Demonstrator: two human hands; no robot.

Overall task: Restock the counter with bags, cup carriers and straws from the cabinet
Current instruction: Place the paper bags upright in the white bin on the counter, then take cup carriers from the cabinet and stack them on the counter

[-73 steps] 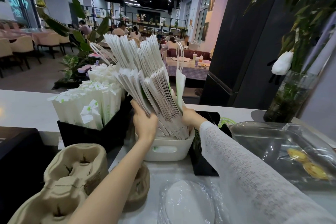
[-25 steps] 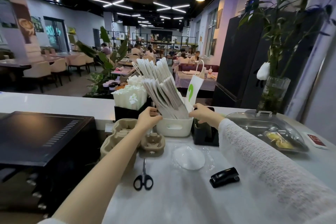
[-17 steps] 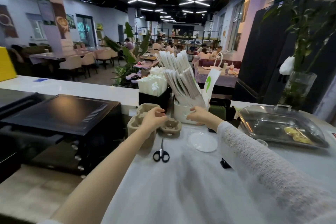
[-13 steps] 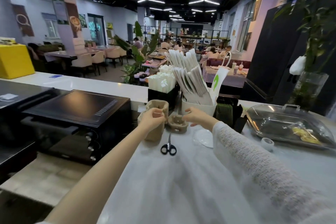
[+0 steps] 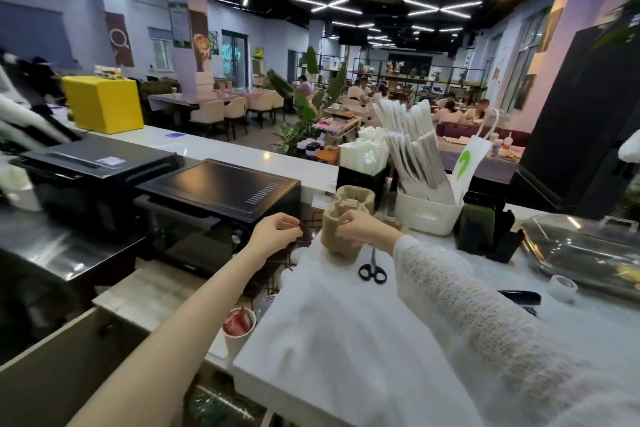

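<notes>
A stack of brown pulp cup carriers stands at the left edge of the white counter. My right hand grips the stack's right side. My left hand is just left of the stack, its curled fingers pinching what looks like a thin dark wire of a rack. Behind, white paper bags stand fanned in a white bin. Wrapped straws fill a black box left of the bin.
Scissors lie just in front of the carriers. A black oven sits to the left on a lower shelf. A glass-lidded tray, a tape roll and a black holder are to the right. A cup of red sachets stands below the counter edge.
Both hands left the bag bin and came back to the cup carriers. My right hand now grips the stack, my left is beside it. The view pulled back and swung left.
</notes>
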